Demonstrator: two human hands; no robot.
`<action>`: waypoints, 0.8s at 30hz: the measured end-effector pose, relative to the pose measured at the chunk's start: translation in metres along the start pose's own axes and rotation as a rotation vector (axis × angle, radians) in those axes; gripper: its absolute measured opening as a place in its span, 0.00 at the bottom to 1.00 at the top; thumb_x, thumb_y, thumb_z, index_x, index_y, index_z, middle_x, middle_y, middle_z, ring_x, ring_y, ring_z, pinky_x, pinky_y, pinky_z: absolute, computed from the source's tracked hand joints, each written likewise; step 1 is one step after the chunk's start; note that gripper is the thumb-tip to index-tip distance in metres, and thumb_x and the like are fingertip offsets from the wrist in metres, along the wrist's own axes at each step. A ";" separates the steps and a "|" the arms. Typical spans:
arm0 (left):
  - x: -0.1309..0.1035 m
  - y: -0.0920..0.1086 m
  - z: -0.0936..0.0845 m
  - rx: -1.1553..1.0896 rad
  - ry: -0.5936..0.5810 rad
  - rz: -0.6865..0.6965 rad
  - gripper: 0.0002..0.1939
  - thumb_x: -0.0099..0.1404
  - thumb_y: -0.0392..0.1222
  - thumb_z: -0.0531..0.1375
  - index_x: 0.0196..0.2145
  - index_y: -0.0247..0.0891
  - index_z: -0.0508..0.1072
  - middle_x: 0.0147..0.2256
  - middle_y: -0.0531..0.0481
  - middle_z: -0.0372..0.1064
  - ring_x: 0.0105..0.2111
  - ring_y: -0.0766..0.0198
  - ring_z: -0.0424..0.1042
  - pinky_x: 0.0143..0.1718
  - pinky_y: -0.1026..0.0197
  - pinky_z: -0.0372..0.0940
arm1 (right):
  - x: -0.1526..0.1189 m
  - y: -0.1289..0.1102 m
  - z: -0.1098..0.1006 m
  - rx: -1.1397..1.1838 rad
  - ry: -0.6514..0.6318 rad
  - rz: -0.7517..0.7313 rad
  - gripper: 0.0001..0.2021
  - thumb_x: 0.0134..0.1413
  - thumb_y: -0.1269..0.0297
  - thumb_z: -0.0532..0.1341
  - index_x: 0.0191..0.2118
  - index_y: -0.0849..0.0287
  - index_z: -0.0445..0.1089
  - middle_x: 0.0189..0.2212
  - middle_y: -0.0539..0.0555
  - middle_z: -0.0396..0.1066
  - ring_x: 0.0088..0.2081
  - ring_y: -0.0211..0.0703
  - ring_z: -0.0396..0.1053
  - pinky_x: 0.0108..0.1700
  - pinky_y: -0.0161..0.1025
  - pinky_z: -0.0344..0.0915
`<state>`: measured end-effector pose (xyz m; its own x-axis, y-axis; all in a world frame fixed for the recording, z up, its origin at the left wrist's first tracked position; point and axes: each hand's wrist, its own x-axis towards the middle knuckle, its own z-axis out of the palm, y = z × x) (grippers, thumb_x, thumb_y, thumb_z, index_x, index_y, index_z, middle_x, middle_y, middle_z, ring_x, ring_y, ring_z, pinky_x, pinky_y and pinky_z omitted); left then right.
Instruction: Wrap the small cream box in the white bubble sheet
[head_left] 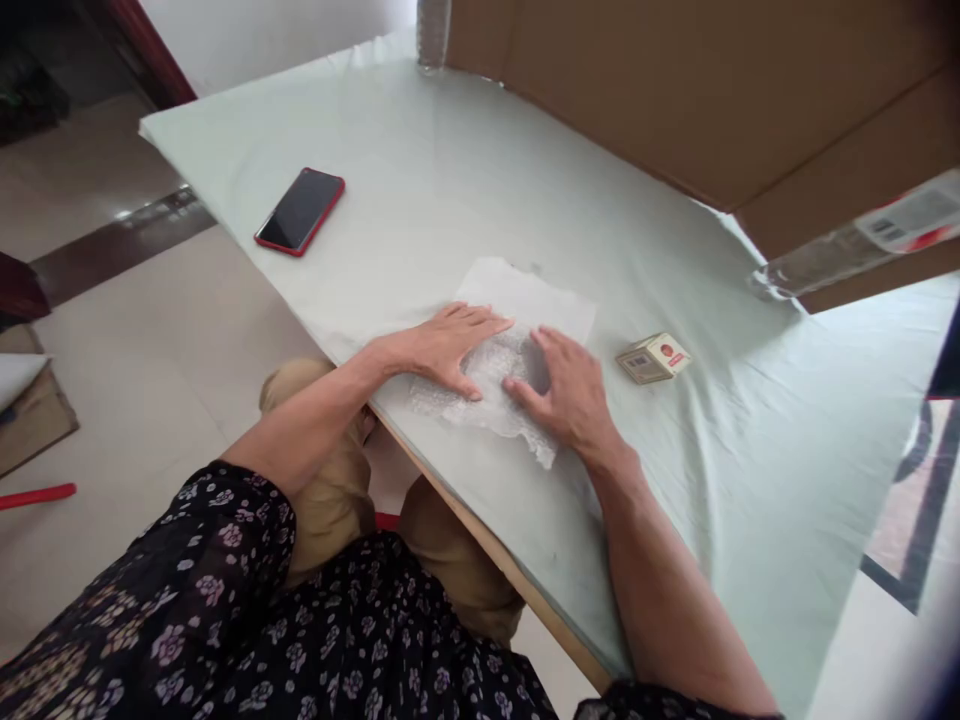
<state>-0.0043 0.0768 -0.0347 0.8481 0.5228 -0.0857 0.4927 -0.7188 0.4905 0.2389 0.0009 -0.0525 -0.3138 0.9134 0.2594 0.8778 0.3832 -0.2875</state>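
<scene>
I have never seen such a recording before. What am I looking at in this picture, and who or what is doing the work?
There is no machine here. A person works with two bare hands, and the one picture comes from a camera worn on the head, looking down.

A pale cloth covers the table. On it lie a phone with a red edge, a small box and a whitish, partly bubbly sheet. Behind stands a big cardboard box.

The left hand and right hand rest on the sheet, fingers spread, gripping nothing visible.
</scene>
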 end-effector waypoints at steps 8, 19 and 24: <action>-0.007 0.009 -0.001 0.006 0.174 -0.057 0.43 0.65 0.62 0.58 0.70 0.36 0.55 0.71 0.38 0.53 0.71 0.46 0.49 0.71 0.46 0.43 | -0.006 0.001 0.013 0.044 -0.054 0.029 0.34 0.64 0.40 0.53 0.66 0.57 0.61 0.68 0.66 0.61 0.68 0.65 0.58 0.65 0.64 0.56; -0.007 0.003 -0.003 0.117 0.011 -0.118 0.49 0.62 0.64 0.61 0.71 0.33 0.55 0.72 0.35 0.47 0.73 0.42 0.44 0.72 0.44 0.39 | -0.009 0.005 0.012 0.140 0.006 0.068 0.27 0.63 0.46 0.59 0.63 0.54 0.66 0.65 0.62 0.65 0.67 0.62 0.60 0.66 0.64 0.57; -0.009 -0.002 -0.002 0.122 -0.009 -0.099 0.52 0.60 0.68 0.61 0.72 0.35 0.53 0.73 0.36 0.45 0.73 0.42 0.41 0.72 0.43 0.37 | -0.009 0.009 0.005 0.144 -0.056 0.043 0.30 0.62 0.45 0.60 0.63 0.56 0.66 0.67 0.63 0.63 0.68 0.61 0.59 0.67 0.62 0.56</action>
<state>-0.0130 0.0742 -0.0334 0.7958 0.5900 -0.1367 0.5934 -0.7145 0.3706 0.2485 -0.0034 -0.0620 -0.3005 0.9339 0.1939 0.8309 0.3561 -0.4275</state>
